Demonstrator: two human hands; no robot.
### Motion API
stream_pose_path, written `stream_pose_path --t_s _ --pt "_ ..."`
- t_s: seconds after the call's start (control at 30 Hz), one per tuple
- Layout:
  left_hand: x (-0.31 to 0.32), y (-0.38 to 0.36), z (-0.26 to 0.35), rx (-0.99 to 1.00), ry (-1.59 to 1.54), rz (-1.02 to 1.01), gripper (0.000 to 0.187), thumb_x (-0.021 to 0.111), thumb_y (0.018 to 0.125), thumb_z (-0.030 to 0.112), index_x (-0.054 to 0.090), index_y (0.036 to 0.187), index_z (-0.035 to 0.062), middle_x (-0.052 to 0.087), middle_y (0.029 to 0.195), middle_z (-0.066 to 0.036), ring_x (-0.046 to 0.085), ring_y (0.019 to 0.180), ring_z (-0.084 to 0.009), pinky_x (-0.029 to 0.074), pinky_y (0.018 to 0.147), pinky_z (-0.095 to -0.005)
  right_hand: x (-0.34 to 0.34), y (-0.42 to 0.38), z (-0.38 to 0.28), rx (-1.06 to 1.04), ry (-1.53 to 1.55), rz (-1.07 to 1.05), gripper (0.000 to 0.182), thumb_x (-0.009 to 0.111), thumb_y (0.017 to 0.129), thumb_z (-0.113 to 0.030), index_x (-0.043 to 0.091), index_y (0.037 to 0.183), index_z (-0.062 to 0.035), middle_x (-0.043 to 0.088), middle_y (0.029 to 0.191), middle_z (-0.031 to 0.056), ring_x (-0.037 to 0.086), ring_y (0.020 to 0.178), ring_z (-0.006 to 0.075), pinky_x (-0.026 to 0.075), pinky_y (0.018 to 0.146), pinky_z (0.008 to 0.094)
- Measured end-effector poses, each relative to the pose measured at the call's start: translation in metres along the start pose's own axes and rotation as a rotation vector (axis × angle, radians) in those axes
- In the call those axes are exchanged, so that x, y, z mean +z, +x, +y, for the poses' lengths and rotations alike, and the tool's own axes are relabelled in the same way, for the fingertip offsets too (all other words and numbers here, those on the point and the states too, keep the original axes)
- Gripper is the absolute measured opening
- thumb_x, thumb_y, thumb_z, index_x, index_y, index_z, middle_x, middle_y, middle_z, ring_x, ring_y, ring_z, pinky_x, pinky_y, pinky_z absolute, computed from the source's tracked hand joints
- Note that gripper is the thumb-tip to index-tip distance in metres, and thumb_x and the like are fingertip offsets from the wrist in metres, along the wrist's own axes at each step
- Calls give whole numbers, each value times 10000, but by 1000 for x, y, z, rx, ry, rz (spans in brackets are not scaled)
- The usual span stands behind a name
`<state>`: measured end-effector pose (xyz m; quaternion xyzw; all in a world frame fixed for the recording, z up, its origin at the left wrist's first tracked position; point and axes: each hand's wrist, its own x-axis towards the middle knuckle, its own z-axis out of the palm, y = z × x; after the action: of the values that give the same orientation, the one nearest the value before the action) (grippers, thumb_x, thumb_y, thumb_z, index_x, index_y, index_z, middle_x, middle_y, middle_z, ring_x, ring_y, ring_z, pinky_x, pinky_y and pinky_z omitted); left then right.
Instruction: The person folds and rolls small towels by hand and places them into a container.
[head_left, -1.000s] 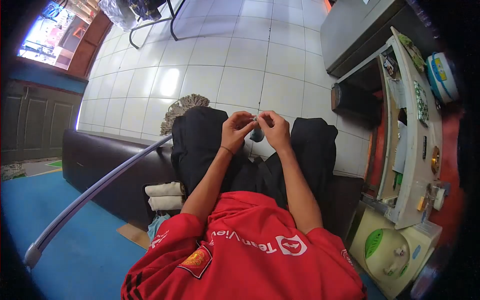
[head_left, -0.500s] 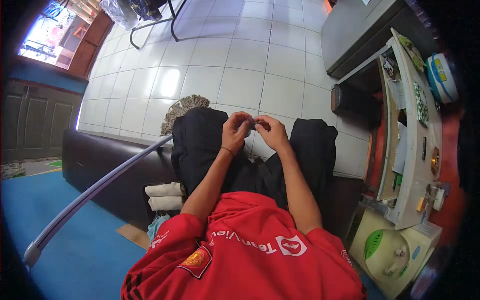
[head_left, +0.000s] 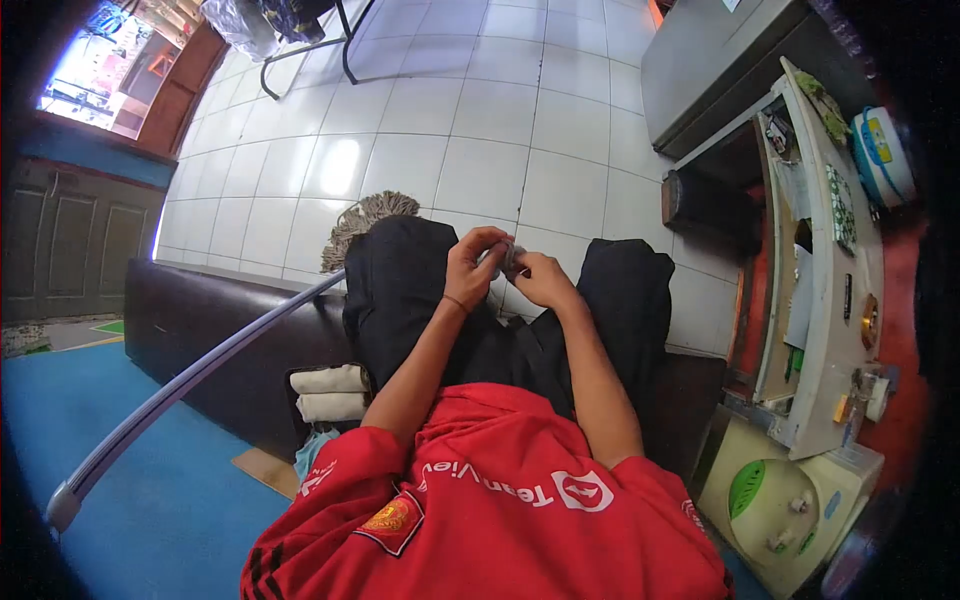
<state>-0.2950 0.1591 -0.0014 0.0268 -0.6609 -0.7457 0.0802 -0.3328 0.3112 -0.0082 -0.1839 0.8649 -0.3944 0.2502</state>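
Note:
Both of my hands meet in front of me, between my knees. A small, crumpled grey thing that looks like cloth (head_left: pixel 514 257) is pinched between them, partly hidden by the fingers. My left hand (head_left: pixel 474 267), with a thin band at its wrist, is closed on the left side of it. From the right, my right hand (head_left: pixel 545 279) grips it with bent fingers. Beside my left knee lies a mop (head_left: pixel 372 215) with grey-beige strings, its pale handle (head_left: pixel 190 384) running back along my left side.
I sit on a dark brown bench (head_left: pixel 230 330). At my left hip is a black case (head_left: pixel 294 385) with rolled cream cloths (head_left: pixel 332 393). To my right stand an open white cabinet (head_left: pixel 835 300) and a cream water dispenser (head_left: pixel 725 480). A metal-legged stand (head_left: pixel 310 48) is ahead on white tiles.
My right hand has turned, its fingers curling in more. More of the grey cloth-like thing now shows between my hands. My left hand has barely shifted.

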Motion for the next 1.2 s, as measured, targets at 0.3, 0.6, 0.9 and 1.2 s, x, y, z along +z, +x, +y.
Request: stream_pose_path --t_s 0.3,0.6,0.9,1.2 --pt "-3 1 -5 -17 26 132 150 522 882 -53 584 1009 -4 641 993 -66 589 944 -123 452 843 -249 -6 0 -7 -90 -41 64 295 660 718 -204 644 934 -4 620 806 196 601 865 339 484 772 376" --pt "-8 5 -7 30 1 304 139 549 873 -35 580 1005 -3 638 963 -51 590 912 -107 453 832 -232 -23 -9 -33 4 119 92 383 759 653 -315 642 857 -13 642 826 162 620 844 298 483 734 371" --pt "-14 6 -8 147 147 382 106 561 891 -7 590 993 4 638 975 -41 584 896 -101 454 804 -229 3 2 10 -171 -56 -85 374 742 683 -313 632 866 -6 649 823 144 622 769 298 493 728 372" --pt "-19 8 -12 82 -40 468 129 597 864 -10 583 992 5 632 936 -32 584 863 -86 462 767 -215 -1 -4 -7 -56 49 -30 306 739 706 -259 620 811 2 636 781 122 611 737 260 482 697 336"
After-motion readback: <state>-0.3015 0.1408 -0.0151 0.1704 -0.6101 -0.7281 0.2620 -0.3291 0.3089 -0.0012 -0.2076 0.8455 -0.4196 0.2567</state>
